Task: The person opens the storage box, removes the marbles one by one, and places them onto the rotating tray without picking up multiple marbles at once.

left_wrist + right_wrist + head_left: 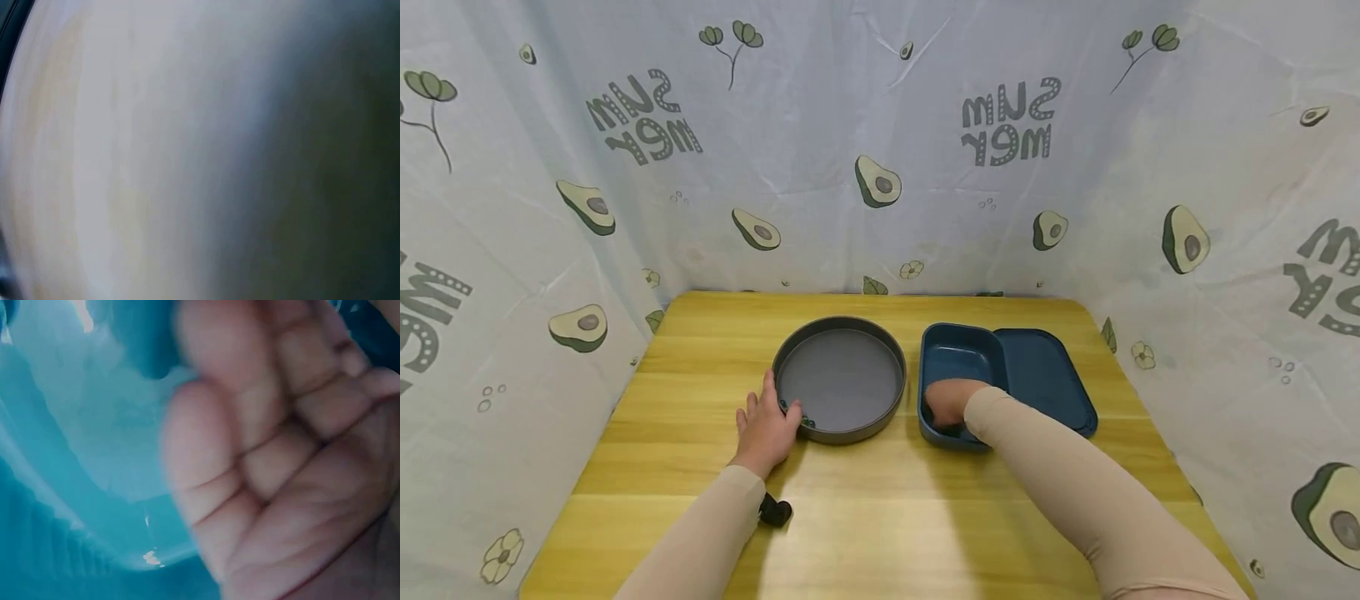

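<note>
A round grey pan (842, 379) with a low rim lies on the table. My left hand (767, 429) is at its near left rim, fingers spread along the outside and thumb over the edge. Small dark green pieces (807, 422) lie inside the pan by that thumb. To the right, my right hand (951, 400) reaches down into a deep blue box (962, 337). In the right wrist view, the palm shows with the fingers (206, 431) bent, over the box's glossy floor (119, 450). The fingertips are partly hidden, and I cannot tell whether they hold anything.
A flat blue lid (1045, 375) lies right against the box's right side. The wooden table (850, 517) ends at a hanging avocado-print curtain (820, 167) behind and on both sides. A small black device (775, 510) sits at my left wrist. The left wrist view is mostly blur.
</note>
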Demonstrator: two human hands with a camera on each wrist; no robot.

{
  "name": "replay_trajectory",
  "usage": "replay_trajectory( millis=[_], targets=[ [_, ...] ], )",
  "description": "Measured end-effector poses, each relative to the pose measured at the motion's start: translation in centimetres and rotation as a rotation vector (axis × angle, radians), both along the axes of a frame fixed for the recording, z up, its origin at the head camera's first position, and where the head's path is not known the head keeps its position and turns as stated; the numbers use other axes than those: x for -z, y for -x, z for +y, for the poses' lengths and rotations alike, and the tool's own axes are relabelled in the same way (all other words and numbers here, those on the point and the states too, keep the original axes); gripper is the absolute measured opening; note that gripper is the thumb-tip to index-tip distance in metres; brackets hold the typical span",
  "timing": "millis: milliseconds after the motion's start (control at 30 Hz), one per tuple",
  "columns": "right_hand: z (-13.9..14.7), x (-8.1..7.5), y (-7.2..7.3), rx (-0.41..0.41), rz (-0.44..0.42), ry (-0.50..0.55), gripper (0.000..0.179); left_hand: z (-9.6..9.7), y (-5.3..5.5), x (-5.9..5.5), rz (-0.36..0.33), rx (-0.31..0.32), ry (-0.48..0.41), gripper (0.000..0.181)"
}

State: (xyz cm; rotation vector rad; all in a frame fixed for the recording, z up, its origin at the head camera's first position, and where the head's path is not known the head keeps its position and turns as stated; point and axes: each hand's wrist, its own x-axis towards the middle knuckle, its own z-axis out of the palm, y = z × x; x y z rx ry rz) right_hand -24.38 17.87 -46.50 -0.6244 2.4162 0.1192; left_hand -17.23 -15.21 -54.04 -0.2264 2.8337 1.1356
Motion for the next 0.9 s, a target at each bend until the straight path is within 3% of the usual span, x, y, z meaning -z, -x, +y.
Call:
replay_trajectory(
  millis=[200,400,633,900],
  targets=[
    [2.2,-1.0,-0.1,0.026,-0.050,-0.108,0.028,0.0,0.3,0.0,-0.003,0.005,-0.015,0.087],
    [3.7,-1.7,-0.7,-0.003,-0.057,-0.220,0.012,0.0,0.2,-0.2,-0.022,0.007,-0.018,0.087],
    [3.5,-1.7,-1.4,0.014,-0.082,-0.193,0.017,0.0,0.3,-0.7,-0.001,0.010,-0.021,0.086],
    [2.8,-2.0,-2.2,-0.056,-0.078,-0.255,0.012,0.0,0.2,-0.4,-0.005,0.009,-0.021,0.086]
  ],
)
